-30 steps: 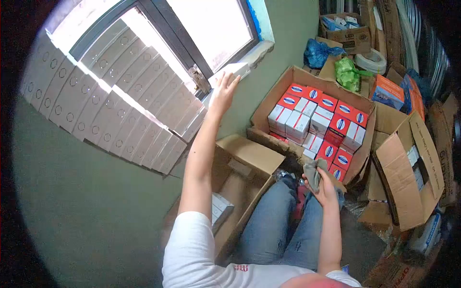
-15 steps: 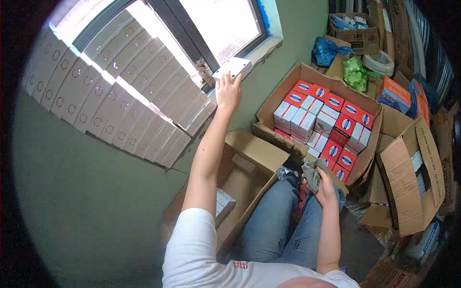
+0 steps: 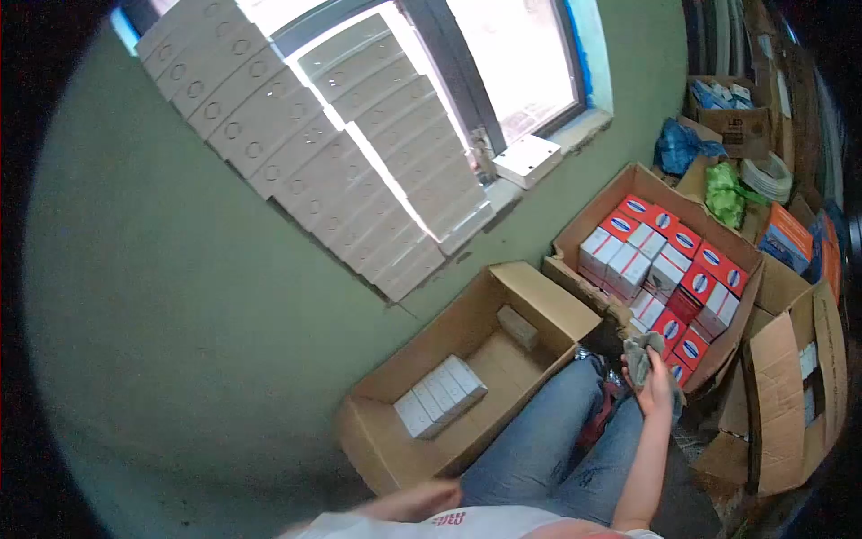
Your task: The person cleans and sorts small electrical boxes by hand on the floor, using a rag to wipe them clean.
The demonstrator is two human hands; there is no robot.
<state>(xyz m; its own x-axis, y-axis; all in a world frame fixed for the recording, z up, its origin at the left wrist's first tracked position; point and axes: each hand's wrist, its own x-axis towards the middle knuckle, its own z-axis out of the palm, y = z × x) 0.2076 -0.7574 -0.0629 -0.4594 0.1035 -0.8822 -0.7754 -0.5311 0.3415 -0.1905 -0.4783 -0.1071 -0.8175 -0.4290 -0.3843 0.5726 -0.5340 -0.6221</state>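
My right hand (image 3: 655, 388) is closed round a crumpled grey cloth (image 3: 643, 359) above my knee, beside the carton of red and white boxes. Low in the view, my left hand (image 3: 435, 497) is blurred near my lap and the front edge of an open cardboard box (image 3: 377, 449); its fingers cannot be made out. Inside that box lie a row of white boxes (image 3: 440, 396) and a single pale block (image 3: 518, 328). A white rectangular box with small dark holes (image 3: 528, 162) rests on the window sill.
Stacked pale panels with round marks (image 3: 314, 153) lean across the window. A large carton (image 3: 575, 269) holds red and white boxes (image 3: 664, 260). Beyond it are a blue bag (image 3: 687, 144), a green bag (image 3: 724, 193) and an open-flapped carton (image 3: 779, 404).
My left hand has left the white box on the sill and dropped down to my lap. The view has shifted left, showing more of the open box. My right hand still holds the cloth.
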